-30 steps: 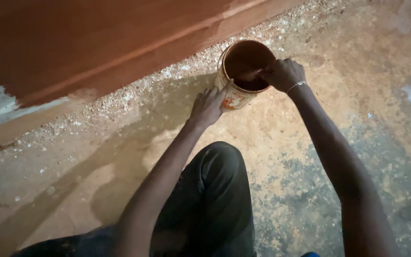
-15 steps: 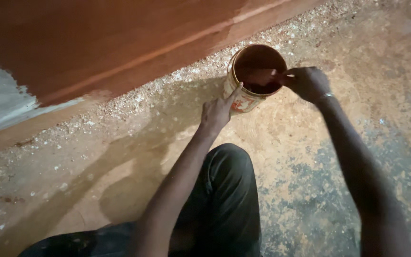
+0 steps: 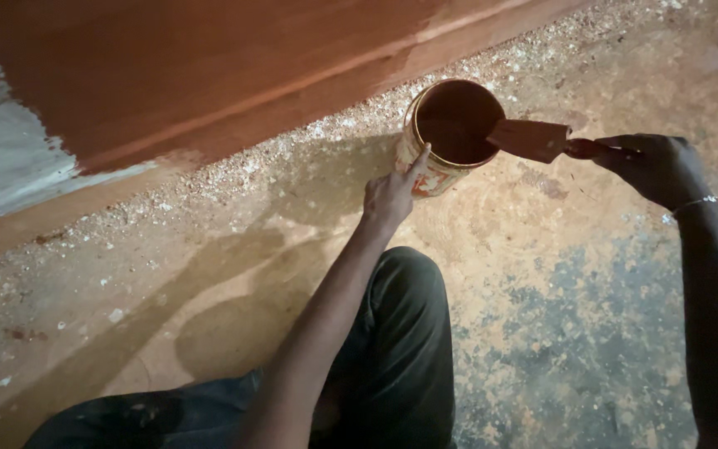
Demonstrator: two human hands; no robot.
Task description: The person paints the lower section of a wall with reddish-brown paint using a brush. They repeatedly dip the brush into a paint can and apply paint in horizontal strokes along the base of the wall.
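Note:
A round tin [image 3: 452, 135] of dark reddish-brown paint stands on the concrete floor. My left hand [image 3: 394, 194] rests against the tin's near side, fingers on its wall. My right hand [image 3: 656, 167] grips the handle of a wide paintbrush [image 3: 535, 140]. The brush's paint-soaked bristles lie across the tin's right rim, tilted over the paint. A thin bracelet circles my right wrist.
A large wooden panel [image 3: 209, 75] coated in red-brown paint lies along the top, with an unpainted grey patch [image 3: 2, 166] at its left end. Wood chips and grit litter the floor beside it. My knee in dark trousers [image 3: 400, 333] is bent below the tin.
My right hand has drawn back to the right, lifting the brush out of the paint onto the tin's rim. My left hand stays on the tin.

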